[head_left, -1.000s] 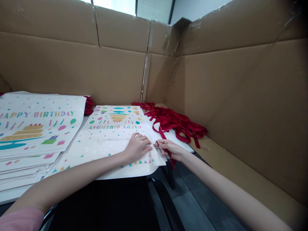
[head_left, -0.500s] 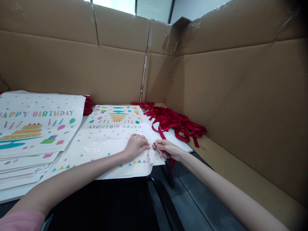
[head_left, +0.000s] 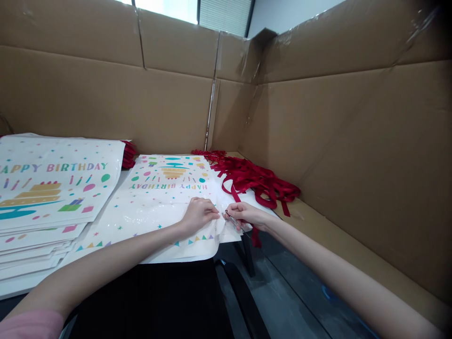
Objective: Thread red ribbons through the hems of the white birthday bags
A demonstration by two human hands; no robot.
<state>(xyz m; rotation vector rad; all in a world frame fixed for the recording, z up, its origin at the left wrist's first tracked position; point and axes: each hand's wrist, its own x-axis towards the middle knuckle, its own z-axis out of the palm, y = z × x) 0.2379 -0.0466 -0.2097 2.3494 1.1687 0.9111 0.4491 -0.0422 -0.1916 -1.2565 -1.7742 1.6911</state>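
Observation:
A white plastic sheet (head_left: pixel 141 221) printed with a cake, stars and "HAPPY BIRTHDAY" lies in front of me, its lettering upside down. Pinching its right edge is my left hand (head_left: pixel 199 215), fingers closed. Close beside it, my right hand (head_left: pixel 247 216) is closed around a thin metal tool (head_left: pixel 237 224); its exact kind cannot be made out. The tool slants down to the right from the sheet's edge. A short end of red ribbon (head_left: pixel 256 238) hangs below my right hand. Behind it, red ribbons (head_left: pixel 261 181) lie in a loose heap.
On the left is a stack of similar printed sheets (head_left: pixel 52 183), with red ribbon (head_left: pixel 128 154) behind its corner. Tall cardboard walls (head_left: pixel 169 103) enclose the back and right. A black chair armrest (head_left: pixel 243 301) stands below the table edge.
Both hands keep nearly the same place at the sheet's edge. The sheet's right corner has shifted slightly left, and the hanging red ribbon end shows more to the right.

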